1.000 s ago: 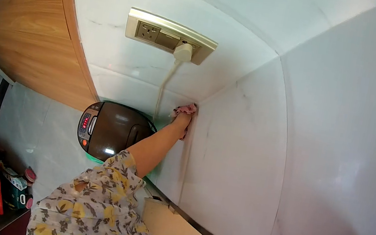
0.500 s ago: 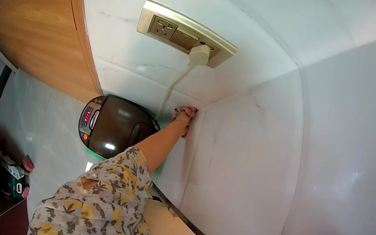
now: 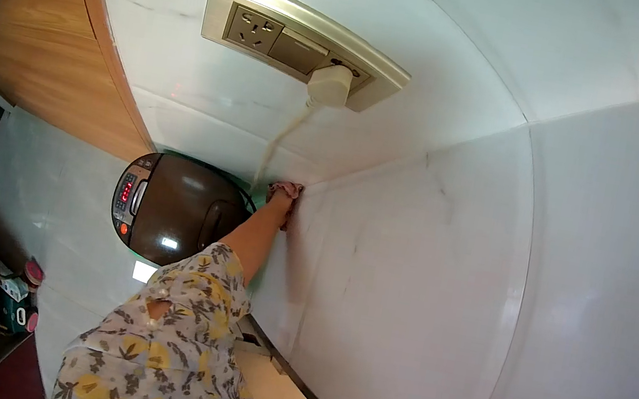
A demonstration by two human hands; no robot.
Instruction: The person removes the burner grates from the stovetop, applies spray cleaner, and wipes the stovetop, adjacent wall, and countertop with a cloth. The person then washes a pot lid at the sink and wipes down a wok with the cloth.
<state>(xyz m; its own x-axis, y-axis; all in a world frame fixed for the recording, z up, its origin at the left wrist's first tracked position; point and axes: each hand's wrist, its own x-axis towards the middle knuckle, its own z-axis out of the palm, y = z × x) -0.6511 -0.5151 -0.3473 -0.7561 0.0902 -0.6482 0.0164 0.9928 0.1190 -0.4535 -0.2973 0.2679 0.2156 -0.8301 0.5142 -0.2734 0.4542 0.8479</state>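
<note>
Left hand [image 3: 280, 200]: it reaches into the worktop [image 3: 79, 219] corner where the two walls meet, with the cloth [image 3: 286, 187] bunched about it. Because this covers most of the fingers, I cannot tell if they are spread or pressed together.
Cloth: it is pink, in this same corner, close against the side wall [image 3: 408, 274]. I think it is kept between skin and surface so that the cloth does the rubbing.
Sleeve [image 3: 219, 267]: it ends well above the wrist, so the forearm goes bare along the side of the cooker [image 3: 186, 211].
Cooker: it stands near the corner and leaves only a narrow gap, which is probably why the arm enters at this slant. Its lit panel faces away from the corner, perhaps for easy reading.
Plug [image 3: 330, 85]: it sits in the wall socket [image 3: 307, 45]; its lead [image 3: 282, 134] goes down behind the cooker. Probably the cooker is placed here for this supply, but the lead's end is hidden.
Right hand: not visible.
</note>
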